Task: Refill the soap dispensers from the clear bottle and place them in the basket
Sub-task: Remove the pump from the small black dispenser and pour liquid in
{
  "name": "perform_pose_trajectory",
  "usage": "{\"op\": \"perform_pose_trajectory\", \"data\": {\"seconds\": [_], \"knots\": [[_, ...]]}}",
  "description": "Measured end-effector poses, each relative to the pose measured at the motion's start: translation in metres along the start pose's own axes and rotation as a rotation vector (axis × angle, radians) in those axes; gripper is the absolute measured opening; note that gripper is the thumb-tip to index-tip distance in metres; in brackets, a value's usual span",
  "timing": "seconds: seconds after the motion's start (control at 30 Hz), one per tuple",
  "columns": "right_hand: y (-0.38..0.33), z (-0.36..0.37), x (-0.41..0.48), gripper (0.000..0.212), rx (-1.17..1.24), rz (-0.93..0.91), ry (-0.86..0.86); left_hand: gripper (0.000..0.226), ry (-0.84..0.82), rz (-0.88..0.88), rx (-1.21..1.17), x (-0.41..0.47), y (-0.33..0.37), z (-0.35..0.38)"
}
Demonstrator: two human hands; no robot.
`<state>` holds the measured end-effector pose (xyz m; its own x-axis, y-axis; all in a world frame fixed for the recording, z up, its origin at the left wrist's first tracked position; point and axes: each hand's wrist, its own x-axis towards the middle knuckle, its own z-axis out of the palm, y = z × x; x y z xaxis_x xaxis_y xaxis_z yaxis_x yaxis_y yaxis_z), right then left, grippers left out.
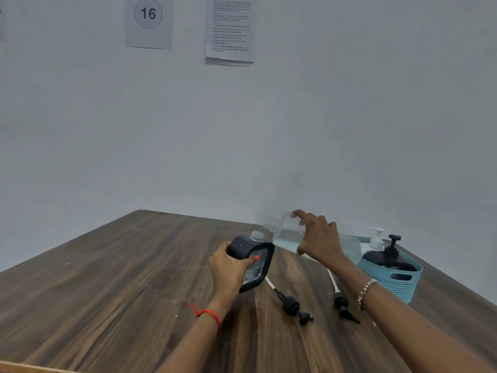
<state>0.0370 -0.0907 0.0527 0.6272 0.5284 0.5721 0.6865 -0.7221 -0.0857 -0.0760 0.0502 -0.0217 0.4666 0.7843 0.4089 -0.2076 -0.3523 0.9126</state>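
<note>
My left hand (228, 269) grips a black soap dispenser (243, 247) with its pump off, tilted, its open clear neck pointing up and right. My right hand (317, 235) holds the clear bottle (286, 231) tipped on its side, its uncapped mouth just above and right of the dispenser's neck; pale blue liquid lies in its lower part. Two black pump heads with white tubes lie on the table, one pump head (294, 306) near the middle, the other pump head (343, 305) under my right forearm. A teal basket (400, 284) at the right holds a black dispenser (387, 261) and a white dispenser (375, 239).
The wooden table (121, 292) stretches left and toward me. A grey wall stands close behind it with two paper sheets (149, 21) pinned high up. The basket stands near the table's right edge.
</note>
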Motion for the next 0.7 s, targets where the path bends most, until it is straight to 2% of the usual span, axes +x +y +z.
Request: {"op": "perform_pose_trajectory", "data": {"seconds": [0.13,0.23,0.4,0.53,0.7], "knots": [[0.007,0.001,0.007,0.082,0.397,0.082,0.018,0.04,-0.004,-0.043,-0.056,0.005,-0.006,0.001],[0.019,0.004,0.008,0.071,0.714,0.21,0.013,0.039,-0.01,-0.075,-0.101,0.009,-0.011,-0.001],[0.044,0.025,0.0,0.069,1.071,0.359,-0.005,0.04,-0.059,-0.11,-0.166,0.017,-0.014,-0.005],[0.053,0.043,0.0,0.085,1.163,0.392,-0.048,0.043,-0.073,-0.111,-0.181,0.021,-0.015,-0.005],[0.064,0.053,-0.001,0.078,1.155,0.375,-0.148,0.044,-0.097,-0.124,-0.196,0.024,-0.018,-0.004]]}}
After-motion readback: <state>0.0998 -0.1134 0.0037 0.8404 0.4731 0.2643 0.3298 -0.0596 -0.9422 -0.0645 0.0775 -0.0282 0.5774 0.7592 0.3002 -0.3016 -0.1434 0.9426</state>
